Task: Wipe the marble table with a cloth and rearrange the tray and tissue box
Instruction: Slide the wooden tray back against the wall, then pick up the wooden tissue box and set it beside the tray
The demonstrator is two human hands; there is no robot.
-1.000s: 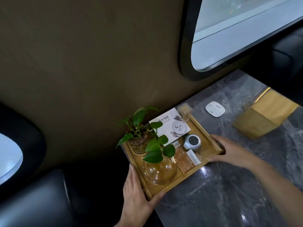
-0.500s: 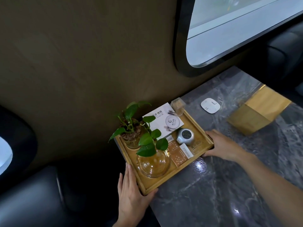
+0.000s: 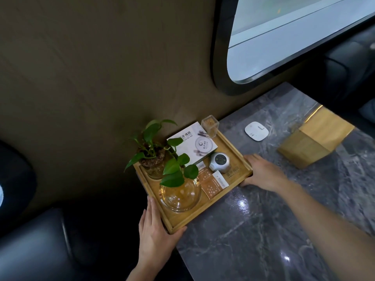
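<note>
A wooden tray (image 3: 239, 157) sits at the near-left corner of the grey marble table (image 3: 263, 230), against the wall and partly overhanging the table's left edge. It carries two leafy plants in glass bowls, a white booklet, a small silver device and cards. My left hand (image 3: 156, 234) grips the tray's near corner. My right hand (image 3: 263, 173) grips its right corner. The gold tissue box (image 3: 316, 140) stands on the table to the right, apart from the tray. No cloth is in view.
A small white puck (image 3: 256, 131) lies on the marble between tray and tissue box. A brown wall with a dark-framed window (image 3: 284, 47) backs the table. Dark leather seats (image 3: 34, 250) lie left and below the table's edge.
With both hands on it, the tray has shifted slightly left toward the table's corner and the wall. The tissue box and white puck have stayed put.
</note>
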